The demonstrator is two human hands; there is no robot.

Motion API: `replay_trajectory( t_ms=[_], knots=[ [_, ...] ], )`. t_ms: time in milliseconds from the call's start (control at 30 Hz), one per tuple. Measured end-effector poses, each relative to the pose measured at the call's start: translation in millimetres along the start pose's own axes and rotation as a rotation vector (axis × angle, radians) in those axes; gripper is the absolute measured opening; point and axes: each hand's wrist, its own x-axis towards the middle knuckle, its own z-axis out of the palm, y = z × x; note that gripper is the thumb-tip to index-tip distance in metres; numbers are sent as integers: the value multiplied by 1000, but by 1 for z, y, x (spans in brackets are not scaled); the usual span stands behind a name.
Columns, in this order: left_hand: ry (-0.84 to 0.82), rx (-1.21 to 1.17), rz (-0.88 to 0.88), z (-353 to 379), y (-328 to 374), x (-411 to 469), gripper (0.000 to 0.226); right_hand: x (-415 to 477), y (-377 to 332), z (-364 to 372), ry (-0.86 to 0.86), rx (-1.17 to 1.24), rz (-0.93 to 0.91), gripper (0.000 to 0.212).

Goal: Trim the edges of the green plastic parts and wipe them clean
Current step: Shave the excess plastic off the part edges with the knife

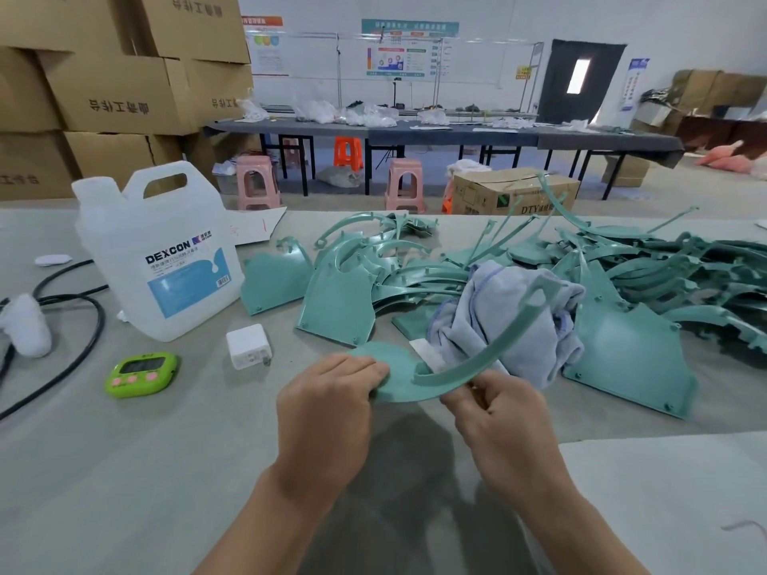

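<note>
While both hands [328, 402] [496, 412] pinch a green part [398, 367] over the bench [166, 450], its thin arc looks light, springy; hold the flat plate.

A white wall [498, 18] runs across the back, hung with posters [398, 56] and broken by a dark door [602, 93] with one narrow bright pane. Before it stands a row of long dark tables [415, 134] — pink stools [255, 180] and an orange stool [348, 153] beneath them on the pale floor [664, 197]. Brown cardboard boxes [116, 85] are stacked high at the left. The light is even and soft.
</note>
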Motion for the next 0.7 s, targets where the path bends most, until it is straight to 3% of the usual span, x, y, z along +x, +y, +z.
replay_trajectory(
  t_ms=[167, 333, 400, 533, 700],
  knots=[
    [12, 29, -5, -1, 3, 1, 34, 5, -2, -3, 62, -161, 48, 42],
    [11, 42, -14, -1, 7, 1, 37, 3, -4, -7, -23, -31, -2, 41],
    [16, 45, -22, 0, 6, 0, 37, 3, -4, -4, -69, -87, 43, 39],
    [-15, 49, -47, 3, 5, 0, 37, 5, 2, -5, 19, -231, 149, 36],
    [3, 43, -44, 6, -2, -2, 38, 5, 1, -6, -6, -130, 124, 26]
  ],
)
